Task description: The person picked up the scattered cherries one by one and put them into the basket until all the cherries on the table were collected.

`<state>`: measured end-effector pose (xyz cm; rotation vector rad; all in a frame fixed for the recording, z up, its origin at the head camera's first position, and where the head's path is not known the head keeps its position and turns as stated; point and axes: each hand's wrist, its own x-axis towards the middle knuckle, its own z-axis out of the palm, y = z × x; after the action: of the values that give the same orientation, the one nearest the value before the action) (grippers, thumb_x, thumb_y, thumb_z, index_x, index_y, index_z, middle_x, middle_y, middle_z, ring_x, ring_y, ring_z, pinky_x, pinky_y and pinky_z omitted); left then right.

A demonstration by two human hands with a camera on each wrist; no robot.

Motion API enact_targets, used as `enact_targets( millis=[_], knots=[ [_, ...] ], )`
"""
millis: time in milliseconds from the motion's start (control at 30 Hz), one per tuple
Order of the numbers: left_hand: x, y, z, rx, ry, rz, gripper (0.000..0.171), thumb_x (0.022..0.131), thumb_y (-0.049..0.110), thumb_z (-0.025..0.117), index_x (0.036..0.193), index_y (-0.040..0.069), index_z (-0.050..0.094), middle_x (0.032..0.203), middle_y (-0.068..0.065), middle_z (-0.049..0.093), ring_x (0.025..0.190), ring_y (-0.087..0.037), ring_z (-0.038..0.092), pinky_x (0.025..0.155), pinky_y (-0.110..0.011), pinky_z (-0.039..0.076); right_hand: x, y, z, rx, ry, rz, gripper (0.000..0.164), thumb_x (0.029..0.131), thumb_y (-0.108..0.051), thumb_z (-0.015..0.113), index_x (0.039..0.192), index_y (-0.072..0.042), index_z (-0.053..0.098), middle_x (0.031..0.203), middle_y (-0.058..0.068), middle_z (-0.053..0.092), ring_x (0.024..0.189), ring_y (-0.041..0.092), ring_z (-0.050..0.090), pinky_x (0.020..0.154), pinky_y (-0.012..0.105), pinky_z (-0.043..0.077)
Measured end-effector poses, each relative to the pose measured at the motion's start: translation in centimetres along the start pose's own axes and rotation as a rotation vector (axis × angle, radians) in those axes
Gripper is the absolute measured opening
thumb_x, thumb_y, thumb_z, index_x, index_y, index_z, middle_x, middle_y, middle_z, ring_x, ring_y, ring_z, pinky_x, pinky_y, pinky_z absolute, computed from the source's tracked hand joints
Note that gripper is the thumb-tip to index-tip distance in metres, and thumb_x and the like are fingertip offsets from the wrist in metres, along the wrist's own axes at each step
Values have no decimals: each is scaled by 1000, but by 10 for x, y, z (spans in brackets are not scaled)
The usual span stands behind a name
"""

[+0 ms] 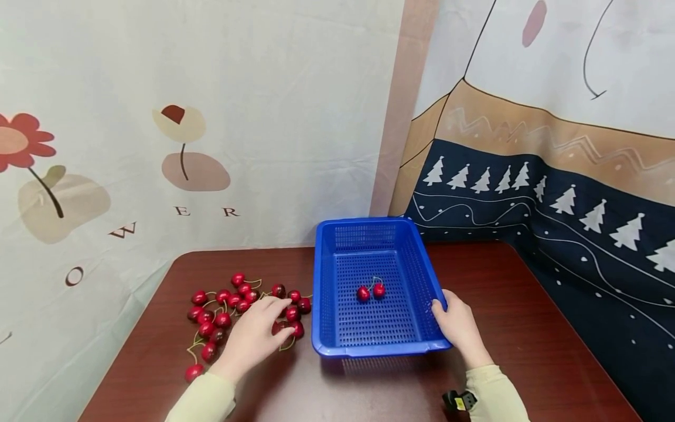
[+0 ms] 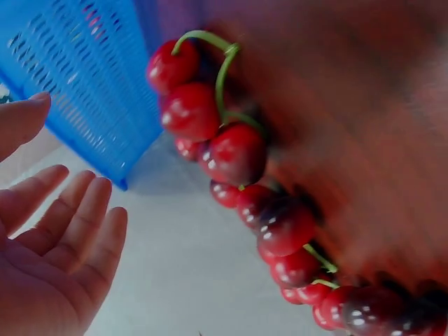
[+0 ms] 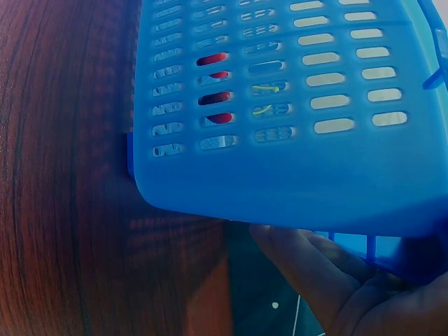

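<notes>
A blue perforated plastic basket [image 1: 346, 351] stands on the table with a stemmed pair of red cherries [image 1: 371, 292] inside. My right hand [image 1: 457, 321] grips the basket's right rim near its front corner, thumb over the edge; the right wrist view shows the fingers [image 3: 297, 262] below the rim. To the basket's left lie many loose cherries [image 1: 205, 329] with green stems. My left hand [image 1: 256, 335] hovers over the right part of this pile, hiding some fruit. In the left wrist view its fingers [image 2: 82, 217] are spread, nothing between them, apart from the cherries [image 2: 238, 154].
The brown wooden table [image 1: 369, 392] has its back edge against a printed cloth [image 1: 279, 146]. A dark blue cloth with white trees [image 1: 580, 234] hangs at the right. A small black device [image 1: 459, 401] is by the right wrist.
</notes>
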<state>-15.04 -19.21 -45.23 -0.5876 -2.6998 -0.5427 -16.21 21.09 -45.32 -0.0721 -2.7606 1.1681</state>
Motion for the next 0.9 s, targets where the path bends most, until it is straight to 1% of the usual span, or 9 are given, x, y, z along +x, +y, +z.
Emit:
enact_targets(
  millis=[100,200,333,467,567,700,800,900],
  knots=[
    [-7,0,5,33,-7,51,49,72,23,88,114,7,70,106,-6,66,100,-24,63,86,-43,54,0,0,0,1,1,-2,38,96,-11,51,127,12,54,112,31,64,91,38,65,82,55,51],
    [-13,0,9,73,-17,106,42,70,22,88,105,8,71,97,-1,65,91,-19,63,79,-38,54,0,0,0,0,2,-4,38,96,-11,51,126,13,54,112,31,64,92,39,65,82,55,50],
    [-18,-1,12,83,-29,160,31,68,17,88,91,11,70,85,5,60,80,-14,59,69,-32,53,0,0,0,2,-1,-2,39,96,-11,50,127,13,54,114,32,63,93,39,65,83,55,50],
    [-23,-4,20,106,-74,159,25,68,15,87,78,17,65,79,9,56,78,-13,57,65,-30,51,0,-1,1,7,-11,0,39,97,-10,50,128,13,53,115,32,62,93,39,65,83,55,51],
    [-27,-6,26,143,-104,151,23,67,14,86,75,19,66,77,10,57,78,-14,58,66,-29,52,0,0,1,6,-10,2,40,97,-11,50,128,13,53,115,32,63,94,39,65,83,55,51],
    [-29,-7,31,193,-105,155,20,65,13,86,76,17,71,75,6,59,76,-17,60,63,-31,52,0,1,1,3,-7,-2,39,96,-11,51,128,13,53,114,32,63,93,39,65,83,55,51],
    [-29,-7,34,240,-98,155,18,65,11,85,72,16,68,72,4,56,71,-19,59,59,-33,52,1,2,1,2,-5,-4,39,96,-11,50,127,13,53,114,32,63,92,39,65,83,55,51],
    [-29,-7,36,290,-94,159,17,68,8,80,66,15,64,68,3,54,67,-20,57,55,-34,50,1,3,1,-3,0,-3,39,97,-10,51,128,12,54,114,31,63,93,38,65,83,54,51]
  ],
)
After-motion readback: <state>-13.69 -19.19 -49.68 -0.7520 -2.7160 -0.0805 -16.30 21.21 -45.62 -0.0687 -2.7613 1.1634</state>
